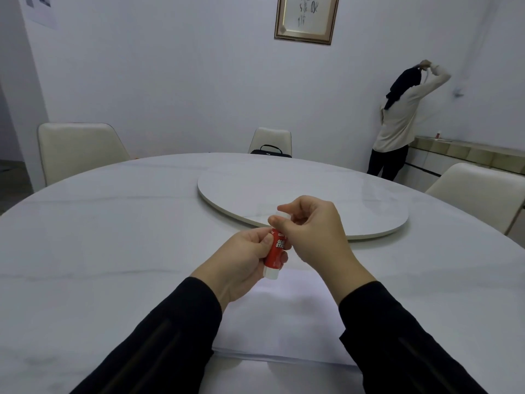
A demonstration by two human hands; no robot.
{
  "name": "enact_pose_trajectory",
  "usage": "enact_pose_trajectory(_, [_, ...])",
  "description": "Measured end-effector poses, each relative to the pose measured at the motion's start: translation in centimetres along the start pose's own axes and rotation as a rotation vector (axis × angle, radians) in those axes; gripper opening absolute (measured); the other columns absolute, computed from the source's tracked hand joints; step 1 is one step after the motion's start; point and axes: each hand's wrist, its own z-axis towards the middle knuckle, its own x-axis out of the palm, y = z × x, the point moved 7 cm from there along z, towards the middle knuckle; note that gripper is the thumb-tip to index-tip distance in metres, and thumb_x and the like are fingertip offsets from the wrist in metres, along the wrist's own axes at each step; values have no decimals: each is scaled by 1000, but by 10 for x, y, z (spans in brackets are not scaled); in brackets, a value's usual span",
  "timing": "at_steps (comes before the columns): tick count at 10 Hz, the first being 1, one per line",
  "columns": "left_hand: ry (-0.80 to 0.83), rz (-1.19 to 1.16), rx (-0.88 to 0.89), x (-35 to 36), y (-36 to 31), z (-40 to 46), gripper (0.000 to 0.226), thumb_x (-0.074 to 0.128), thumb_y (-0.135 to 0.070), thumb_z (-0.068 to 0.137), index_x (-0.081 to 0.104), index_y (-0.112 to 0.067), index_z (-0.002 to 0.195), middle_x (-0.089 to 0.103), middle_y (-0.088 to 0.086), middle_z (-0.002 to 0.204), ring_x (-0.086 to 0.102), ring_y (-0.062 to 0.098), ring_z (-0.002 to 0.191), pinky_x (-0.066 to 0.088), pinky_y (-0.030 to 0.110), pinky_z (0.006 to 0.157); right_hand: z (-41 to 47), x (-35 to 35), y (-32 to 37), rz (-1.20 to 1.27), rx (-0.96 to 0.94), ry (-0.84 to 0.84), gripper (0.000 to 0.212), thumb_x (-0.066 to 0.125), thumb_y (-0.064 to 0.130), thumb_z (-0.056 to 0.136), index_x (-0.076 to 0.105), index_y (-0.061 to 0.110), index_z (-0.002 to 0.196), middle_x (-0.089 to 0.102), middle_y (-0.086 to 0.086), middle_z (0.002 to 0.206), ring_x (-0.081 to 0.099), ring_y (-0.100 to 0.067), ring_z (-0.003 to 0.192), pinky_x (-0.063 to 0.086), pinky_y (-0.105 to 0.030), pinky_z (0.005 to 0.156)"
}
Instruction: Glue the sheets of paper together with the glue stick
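A red glue stick (275, 253) with a white base and white cap is held upright above the table. My left hand (241, 263) grips its red body. My right hand (312, 228) pinches the white cap (282, 215) at the top between thumb and fingers. White sheets of paper (281, 322) lie flat on the table beneath and between my forearms, partly hidden by my black sleeves.
The round white table (99, 251) carries a white turntable (304, 194) beyond my hands. Cream chairs stand at the left (76, 149), far side (272, 139) and right (480, 189). A black bag (270, 151) sits on the far chair. A person (400, 120) stands by a sideboard at the right wall.
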Motion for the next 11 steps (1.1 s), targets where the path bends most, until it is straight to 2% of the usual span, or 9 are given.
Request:
enact_pose_trajectory(1, [-9, 2, 17, 0, -1, 1, 33, 31, -6, 101, 64, -4, 96, 62, 7, 77, 56, 14, 62, 45, 24, 64, -2, 3, 2, 3, -18, -13, 16, 76, 16, 76, 62, 23, 74, 52, -1, 63, 51, -13, 53, 45, -13, 44])
enact_pose_trajectory(2, [-2, -70, 7, -4, -2, 2, 29, 36, -8, 99, 65, -4, 97, 68, 5, 77, 58, 15, 65, 47, 25, 66, -1, -1, 2, 113, -28, -8, 4, 73, 19, 80, 69, 20, 79, 64, 0, 72, 59, -7, 63, 52, -17, 61])
enact_pose_trajectory(3, [13, -140, -21, -7, 2, 7, 26, 39, -11, 98, 64, -3, 99, 73, 3, 81, 62, 15, 68, 46, 28, 71, -1, -1, -7, 225, 11, 133, 18, 66, 13, 86, 73, 24, 99, 73, -4, 90, 66, -8, 78, 52, -18, 77])
enact_pose_trajectory(4, [-25, -147, -26, -9, 8, 14, 25, 41, -12, 97, 63, -2, 103, 73, 5, 87, 66, 15, 76, 48, 28, 76, -1, 3, -20, 278, 45, 162, 41, 66, 3, 84, 65, 31, 114, 71, -11, 96, 69, -22, 87, 55, -32, 82])
enact_pose_trajectory(5, [-209, 28, 18, -29, 8, 17, 18, 54, -13, 93, 63, -4, 106, 71, 8, 98, 65, 19, 93, 47, 26, 83, 3, -1, -30, 323, 70, 37, 38, 68, 2, 82, 65, 29, 109, 66, -2, 94, 71, -25, 84, 56, -30, 78])
enact_pose_trajectory(7, [-610, 250, 71, -72, -9, 5, 12, 52, -16, 93, 63, -16, 98, 63, -7, 86, 54, 10, 76, 43, 24, 71, 3, 7, -43, 154, 3, -2, 33, 67, 0, 80, 64, 30, 95, 64, 10, 84, 66, 0, 65, 46, -7, 59])
enact_pose_trajectory(9, [-626, 206, 30, -76, -4, 1, 12, 54, -16, 92, 62, -13, 101, 59, -5, 87, 51, 10, 75, 44, 25, 71, 6, 14, -57, 182, 26, 15, 42, 72, 5, 77, 59, 33, 106, 61, 8, 89, 67, -6, 75, 47, -8, 61])
enact_pose_trajectory(10, [-656, 189, 3, -78, -11, -6, 17, 58, -18, 90, 62, -12, 106, 59, -2, 90, 54, 14, 84, 42, 29, 80, 2, 14, -59, 138, 45, 3, 68, 79, 11, 73, 47, 33, 129, 59, 7, 109, 61, -5, 97, 48, -16, 83])
enact_pose_trajectory(11, [-707, 197, 119, -78, -33, -32, 17, 58, -18, 90, 63, -12, 105, 61, 0, 94, 55, 14, 84, 43, 28, 78, 8, -35, -46, 254, 44, -319, 68, 73, 21, 80, 41, 20, 139, 54, 3, 127, 52, -11, 115, 41, -33, 103])
